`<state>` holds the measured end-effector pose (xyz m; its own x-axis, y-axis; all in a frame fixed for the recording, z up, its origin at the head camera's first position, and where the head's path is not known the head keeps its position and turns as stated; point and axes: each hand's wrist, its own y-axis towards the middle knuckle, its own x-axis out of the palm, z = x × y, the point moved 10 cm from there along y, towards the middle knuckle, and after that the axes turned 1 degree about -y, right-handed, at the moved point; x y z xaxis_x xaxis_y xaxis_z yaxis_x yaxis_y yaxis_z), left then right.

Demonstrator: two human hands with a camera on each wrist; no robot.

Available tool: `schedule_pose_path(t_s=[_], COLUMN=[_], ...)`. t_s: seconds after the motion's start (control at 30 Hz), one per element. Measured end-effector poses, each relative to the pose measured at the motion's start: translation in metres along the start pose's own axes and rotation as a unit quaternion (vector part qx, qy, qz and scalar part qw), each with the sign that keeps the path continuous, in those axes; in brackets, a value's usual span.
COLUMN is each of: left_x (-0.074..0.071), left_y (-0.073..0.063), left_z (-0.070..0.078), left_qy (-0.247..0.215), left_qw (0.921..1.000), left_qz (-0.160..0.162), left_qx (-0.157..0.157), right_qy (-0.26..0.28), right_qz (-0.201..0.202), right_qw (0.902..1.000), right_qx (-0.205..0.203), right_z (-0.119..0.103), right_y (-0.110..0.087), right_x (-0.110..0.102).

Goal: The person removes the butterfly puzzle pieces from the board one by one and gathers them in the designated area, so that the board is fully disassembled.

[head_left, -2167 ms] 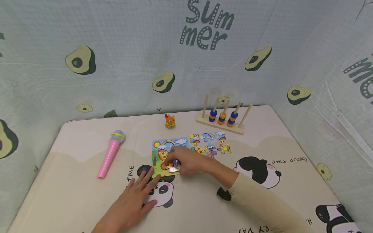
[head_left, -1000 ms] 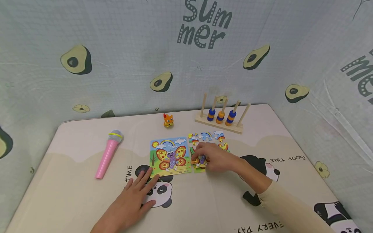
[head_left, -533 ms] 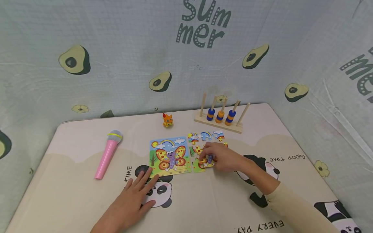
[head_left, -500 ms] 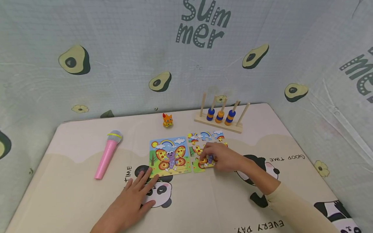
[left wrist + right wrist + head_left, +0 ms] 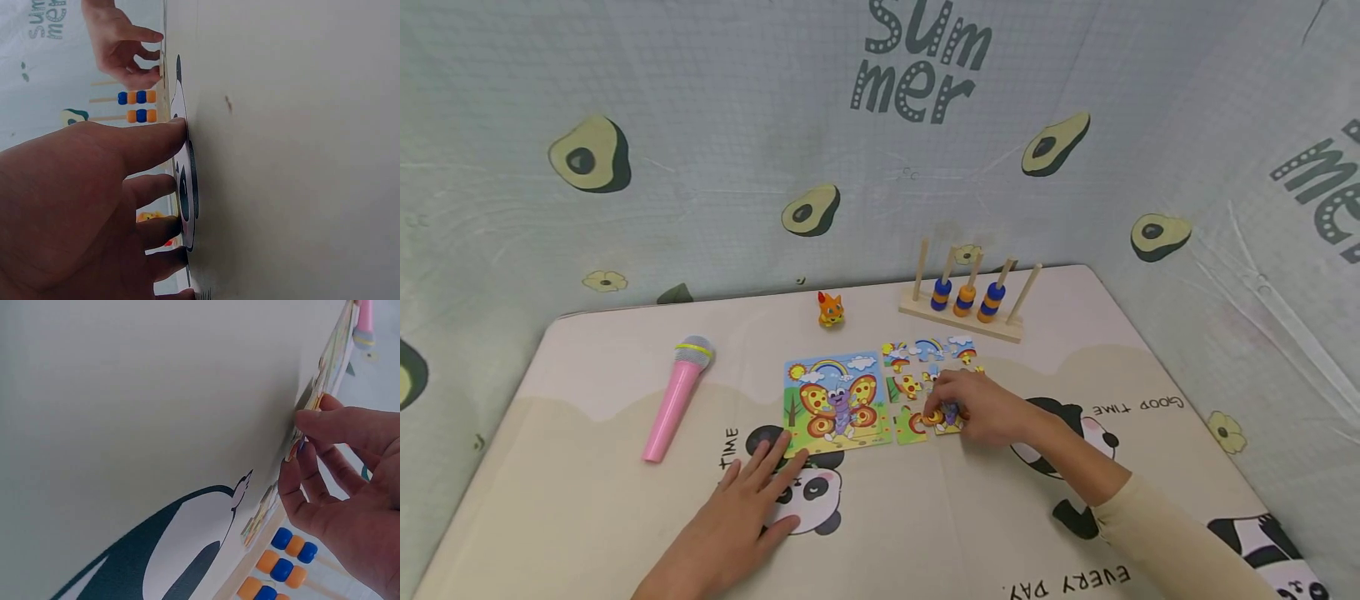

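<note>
My right hand (image 5: 992,408) pinches a small jigsaw puzzle piece (image 5: 951,414) showing the purple butterfly body, at the bottom row of laid-out pieces. In the right wrist view, thumb and fingertips hold this piece (image 5: 293,450) by its edges, close over the table. Left of it lies the butterfly picture board (image 5: 811,427), a whole colourful scene with sun and rainbow. Spread out on the tablecloth is my left hand (image 5: 737,517), fingertips right at the board's lower left corner. Loose puzzle pieces (image 5: 929,350) form rows beside the board; my right hand hides some.
Behind the pieces stands a wooden abacus (image 5: 958,315) with blue and orange beads. A small orange fox toy (image 5: 831,310) sits at the back. To the left lies a pink toy microphone (image 5: 676,400). The panda-print tablecloth (image 5: 580,500) meets a cloth-covered wall behind.
My right hand has carried the butterfly-body piece from the board rightward to the bottom row of loose pieces, lately edging further right. The left hand has stayed in place.
</note>
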<state>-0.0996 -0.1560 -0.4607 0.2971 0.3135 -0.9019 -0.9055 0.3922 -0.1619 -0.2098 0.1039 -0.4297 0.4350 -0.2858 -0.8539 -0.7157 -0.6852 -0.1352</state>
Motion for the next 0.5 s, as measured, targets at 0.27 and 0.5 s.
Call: schedule_pose_path(t_s=[0.27, 0.5], left_x=[-0.0011, -0.0001], left_y=[-0.0010, 0.0003], left_z=[0.0017, 0.0006], left_qy=[0.003, 0.000], left_qw=[1.0000, 1.0000], left_qz=[0.006, -0.003], left_qx=[0.007, -0.006], right_qy=[-0.004, -0.003], right_qz=[-0.004, -0.011], right_qw=[1.0000, 0.9999], right_qx=[0.005, 0.012], right_z=[0.0022, 0.0033], right_y=[-0.0022, -0.0025], right_x=[0.0035, 0.0049])
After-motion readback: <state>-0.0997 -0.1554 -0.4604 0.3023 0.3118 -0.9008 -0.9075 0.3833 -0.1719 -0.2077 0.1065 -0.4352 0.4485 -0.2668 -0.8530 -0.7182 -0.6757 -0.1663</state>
